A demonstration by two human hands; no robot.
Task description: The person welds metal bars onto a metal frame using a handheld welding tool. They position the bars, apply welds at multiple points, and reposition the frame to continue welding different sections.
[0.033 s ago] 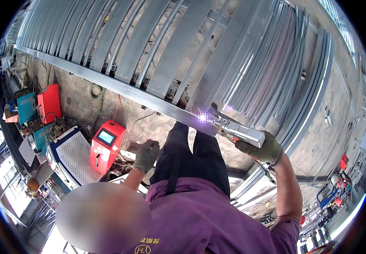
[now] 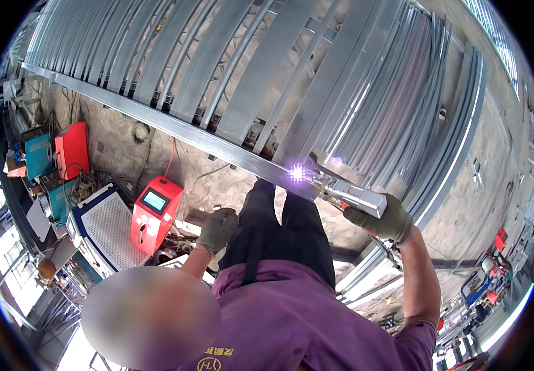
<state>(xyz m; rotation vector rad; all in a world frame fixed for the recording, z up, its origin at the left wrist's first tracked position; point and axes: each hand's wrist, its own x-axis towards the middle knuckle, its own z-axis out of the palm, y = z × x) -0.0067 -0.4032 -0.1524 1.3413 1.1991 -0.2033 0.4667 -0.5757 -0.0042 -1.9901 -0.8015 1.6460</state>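
Brightly, a welding torch (image 2: 355,194) flares at the right end of a long metal beam (image 2: 156,118).
Below the beam, the gloved right hand (image 2: 385,219) clasps the torch; whether the left hand (image 2: 217,230) is closed, I cannot tell.

Handheld tool (image 2: 360,198) & rail (image 2: 236,153) are made of smooth, glossy mtl.; gloves (image 2: 383,219) are made of matt cloth.

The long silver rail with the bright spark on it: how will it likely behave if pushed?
The rail would probably stay stiff, since it looks like metal. Its shiny surface may feel slippery. It seems unlikely to roll, as its sides look flat.
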